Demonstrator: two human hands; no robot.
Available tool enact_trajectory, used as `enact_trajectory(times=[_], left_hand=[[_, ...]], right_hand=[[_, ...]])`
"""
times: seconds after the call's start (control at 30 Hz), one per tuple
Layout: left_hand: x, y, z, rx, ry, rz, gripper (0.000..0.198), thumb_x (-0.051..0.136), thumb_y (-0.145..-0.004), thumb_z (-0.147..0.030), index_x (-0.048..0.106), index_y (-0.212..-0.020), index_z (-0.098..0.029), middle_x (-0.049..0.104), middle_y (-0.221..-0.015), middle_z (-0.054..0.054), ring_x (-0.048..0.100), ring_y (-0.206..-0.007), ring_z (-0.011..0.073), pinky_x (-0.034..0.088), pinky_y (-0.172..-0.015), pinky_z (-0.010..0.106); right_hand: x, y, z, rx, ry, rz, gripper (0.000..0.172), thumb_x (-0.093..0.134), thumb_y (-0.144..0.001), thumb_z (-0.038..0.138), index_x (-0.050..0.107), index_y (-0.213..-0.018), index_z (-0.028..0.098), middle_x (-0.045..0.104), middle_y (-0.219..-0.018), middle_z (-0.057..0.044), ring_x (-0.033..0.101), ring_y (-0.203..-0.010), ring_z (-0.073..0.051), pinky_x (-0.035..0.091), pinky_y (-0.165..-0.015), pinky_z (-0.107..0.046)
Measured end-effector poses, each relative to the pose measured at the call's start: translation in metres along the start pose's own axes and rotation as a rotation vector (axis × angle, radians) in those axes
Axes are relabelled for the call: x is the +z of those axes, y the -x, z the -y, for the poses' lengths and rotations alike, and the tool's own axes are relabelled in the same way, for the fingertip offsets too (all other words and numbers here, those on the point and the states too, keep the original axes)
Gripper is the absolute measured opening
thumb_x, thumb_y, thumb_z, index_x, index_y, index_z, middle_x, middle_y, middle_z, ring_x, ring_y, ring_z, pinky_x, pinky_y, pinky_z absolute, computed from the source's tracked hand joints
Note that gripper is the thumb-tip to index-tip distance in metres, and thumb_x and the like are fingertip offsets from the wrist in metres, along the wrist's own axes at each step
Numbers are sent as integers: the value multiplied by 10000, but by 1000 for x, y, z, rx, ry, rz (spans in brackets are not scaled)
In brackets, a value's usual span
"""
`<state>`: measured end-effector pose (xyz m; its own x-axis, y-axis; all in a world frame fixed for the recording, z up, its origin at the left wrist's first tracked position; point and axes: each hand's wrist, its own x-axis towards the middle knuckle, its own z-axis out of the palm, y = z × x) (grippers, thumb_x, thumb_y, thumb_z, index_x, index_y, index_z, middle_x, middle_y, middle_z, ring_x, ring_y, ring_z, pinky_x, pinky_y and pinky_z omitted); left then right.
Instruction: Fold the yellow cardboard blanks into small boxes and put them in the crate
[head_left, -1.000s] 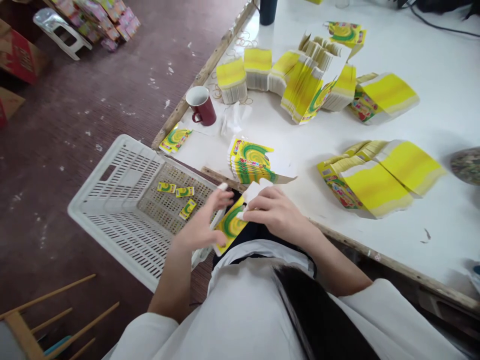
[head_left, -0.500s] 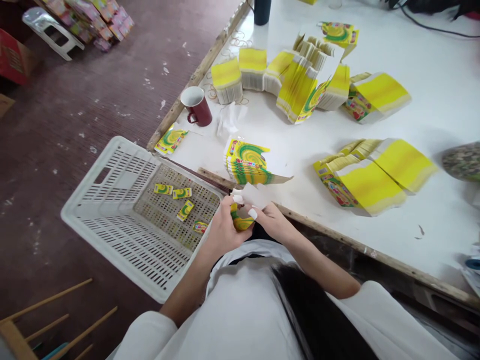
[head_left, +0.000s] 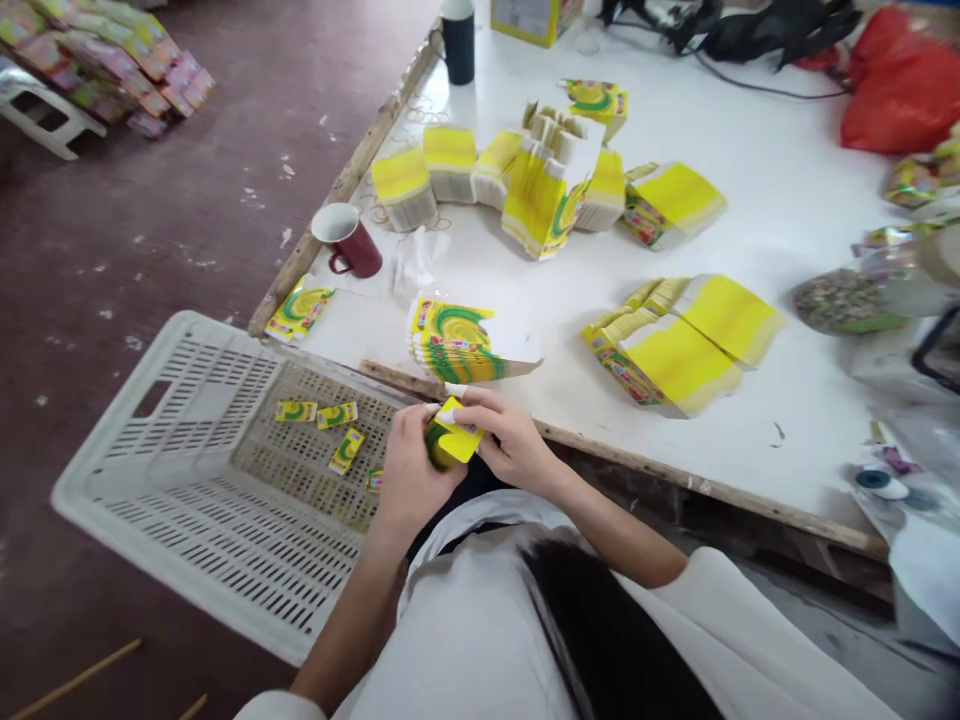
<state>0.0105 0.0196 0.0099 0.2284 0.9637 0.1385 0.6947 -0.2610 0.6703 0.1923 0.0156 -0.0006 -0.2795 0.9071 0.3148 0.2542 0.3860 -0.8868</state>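
Both hands are closed on one small yellow-and-green cardboard box (head_left: 459, 444), held at the table's front edge. My left hand (head_left: 417, 468) wraps its left side and lower part. My right hand (head_left: 511, 440) presses the upper end, its thumb and fingers on the yellow flap. White coverings show on several fingertips. Just beyond my hands, a fanned stack of flat printed cartons (head_left: 459, 338) lies on the table. Below and to the left, a white plastic crate (head_left: 187, 325) holds several small yellow boxes (head_left: 346, 450) on its bottom.
On the white table (head_left: 555, 400) stand a maroon mug (head_left: 358, 248), a dark cup (head_left: 458, 45) and bundles of yellow cartons (head_left: 679, 350). Crumpled tissue (head_left: 418, 258) lies beside the mug. A red plastic bag (head_left: 900, 90) sits at the far right. A wooden strip (head_left: 720, 490) edges the table.
The pale inner side of the box's open end has given way to a yellow flap folded over under my right fingers. The view has shifted to the right.
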Motion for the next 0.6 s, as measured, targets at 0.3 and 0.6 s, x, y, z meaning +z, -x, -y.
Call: enact_trajectory(times=[0.3,0.6], left_hand=[[-16,-1,31,69,-136,168,618,753,-768,-544,596,-1268,-215,784,-996,74,772,-836,277,617,-700,349],[-16,-11,12,134,-191,93,728,717,-775,-536,510,-1384,-195,773,-1089,119,774,-909,324,626,-743,421]], right_hand=[[-35,-19,8,71,191,548,242,563,-968,88,656,-1180,158,574,-1361,-163,532,-1382,-231,481,-1107,-327],[-22,-10,6,105,-14,243,689,707,-875,154,336,-1454,115,418,-1499,-250,378,-1478,-279,400,-1201,-440]])
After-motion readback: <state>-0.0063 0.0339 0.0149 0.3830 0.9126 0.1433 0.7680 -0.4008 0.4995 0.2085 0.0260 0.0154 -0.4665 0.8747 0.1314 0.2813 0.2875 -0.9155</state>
